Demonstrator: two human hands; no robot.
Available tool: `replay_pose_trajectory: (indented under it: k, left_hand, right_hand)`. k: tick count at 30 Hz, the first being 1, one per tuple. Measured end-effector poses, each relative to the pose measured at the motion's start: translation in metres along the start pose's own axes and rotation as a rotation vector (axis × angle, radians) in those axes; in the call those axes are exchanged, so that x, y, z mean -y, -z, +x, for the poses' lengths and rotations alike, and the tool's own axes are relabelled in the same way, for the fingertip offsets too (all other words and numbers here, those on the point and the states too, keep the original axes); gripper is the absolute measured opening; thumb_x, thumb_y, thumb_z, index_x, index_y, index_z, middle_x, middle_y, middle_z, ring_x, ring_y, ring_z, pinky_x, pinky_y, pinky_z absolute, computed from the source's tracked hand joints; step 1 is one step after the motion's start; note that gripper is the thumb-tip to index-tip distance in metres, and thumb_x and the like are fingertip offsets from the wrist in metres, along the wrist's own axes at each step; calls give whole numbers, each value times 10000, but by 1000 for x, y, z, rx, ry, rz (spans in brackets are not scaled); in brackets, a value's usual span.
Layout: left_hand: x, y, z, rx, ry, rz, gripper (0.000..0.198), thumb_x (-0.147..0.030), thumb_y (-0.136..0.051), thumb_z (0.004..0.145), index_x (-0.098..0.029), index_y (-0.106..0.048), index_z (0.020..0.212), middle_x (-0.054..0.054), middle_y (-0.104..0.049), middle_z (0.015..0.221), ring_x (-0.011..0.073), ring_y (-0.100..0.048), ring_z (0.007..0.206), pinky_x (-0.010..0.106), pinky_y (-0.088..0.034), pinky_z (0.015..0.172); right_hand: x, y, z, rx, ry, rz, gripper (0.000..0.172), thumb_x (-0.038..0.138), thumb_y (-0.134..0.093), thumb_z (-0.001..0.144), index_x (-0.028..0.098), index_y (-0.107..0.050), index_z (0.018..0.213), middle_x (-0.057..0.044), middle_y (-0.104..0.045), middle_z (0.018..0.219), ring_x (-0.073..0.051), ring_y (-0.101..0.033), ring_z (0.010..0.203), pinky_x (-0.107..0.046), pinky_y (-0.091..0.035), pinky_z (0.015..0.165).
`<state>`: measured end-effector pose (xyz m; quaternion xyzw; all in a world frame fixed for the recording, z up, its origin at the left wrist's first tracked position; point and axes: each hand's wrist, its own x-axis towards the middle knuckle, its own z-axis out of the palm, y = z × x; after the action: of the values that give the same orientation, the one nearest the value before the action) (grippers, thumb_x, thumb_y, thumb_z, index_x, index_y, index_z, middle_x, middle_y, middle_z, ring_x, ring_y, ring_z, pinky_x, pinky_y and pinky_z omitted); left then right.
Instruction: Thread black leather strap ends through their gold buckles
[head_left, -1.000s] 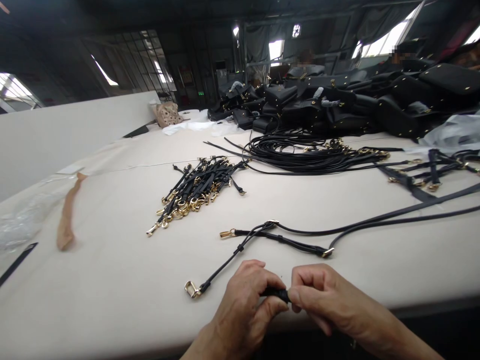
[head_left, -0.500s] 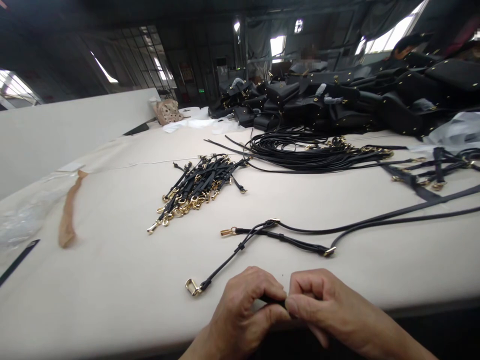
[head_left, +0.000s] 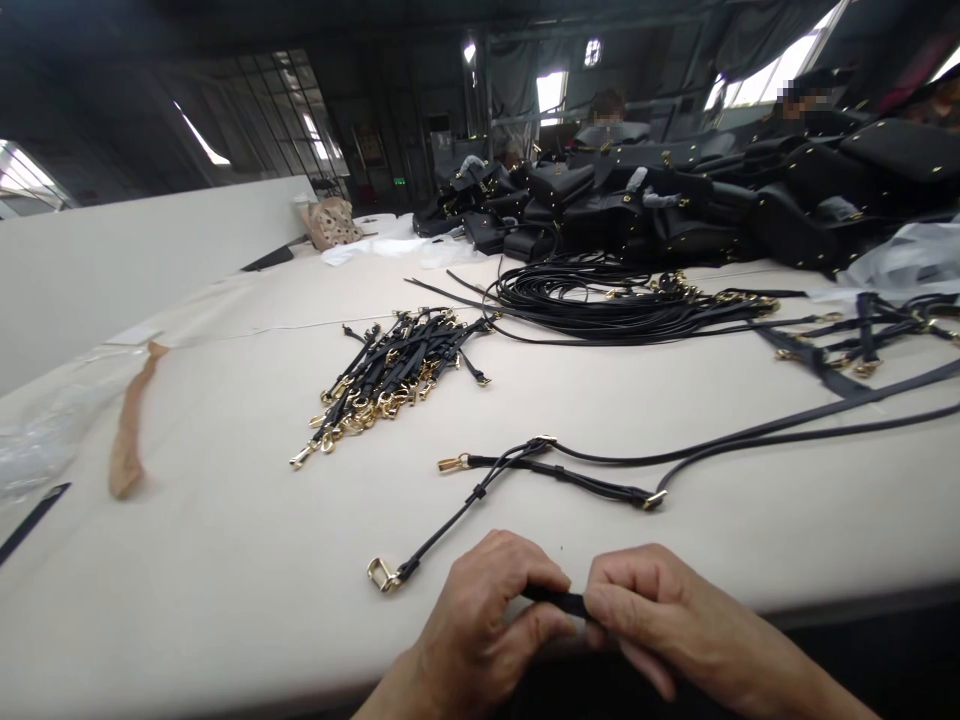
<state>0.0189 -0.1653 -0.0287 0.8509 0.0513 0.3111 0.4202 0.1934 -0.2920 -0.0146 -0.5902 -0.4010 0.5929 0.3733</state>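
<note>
At the table's front edge, my left hand (head_left: 487,620) and my right hand (head_left: 652,610) pinch a short black strap piece (head_left: 559,598) that shows between them; its ends are hidden in the fingers. Just beyond the hands lies a long black strap (head_left: 615,460) with gold buckles and two gold clasps, one clasp (head_left: 384,575) left of my left hand. Farther back is a pile of short black straps (head_left: 405,365) with gold clasps.
Coiled black straps (head_left: 577,300) lie mid-table, with more straps (head_left: 862,345) at the right. Black bags (head_left: 675,210) are heaped behind. A brown strip (head_left: 131,430) and clear plastic (head_left: 37,430) lie left. People are beyond the bags.
My right hand has shifted slightly right, away from my left hand, and more of the black strap piece shows between them. The view has shifted a little.
</note>
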Motion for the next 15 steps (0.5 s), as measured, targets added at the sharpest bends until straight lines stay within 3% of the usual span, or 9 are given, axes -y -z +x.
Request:
replay_pose_trajectory:
  k: [6,11,15]
  left_hand:
    - [2,-6,0,-25,-84,63,59,-224,-658,907,-192,-645,954,41,-715,809,162,-655,765,268,-517,747]
    - [3,-4,3,3,-108,104,70,-246,-648,917,-186,-641,952,38,-704,793,157,-653,743,268,-509,739]
    - [3,-5,4,24,-85,115,91,-276,-648,914,-186,-643,899,28,-698,751,153,-641,716,263,-499,712]
  right_hand:
    - [2,-10,6,-79,54,-57,444,466,-551,919,173,-458,599,62,-412,461,-77,-320,498,-207,-254,520]
    - [-1,-5,0,0,-43,-70,400,523,-524,926,171,-535,736,50,-503,506,-70,-332,440,-205,-217,456]
    - [-5,-2,2,26,-1,-50,546,672,-474,907,169,-500,696,70,-339,522,-74,-254,499,-222,-173,469]
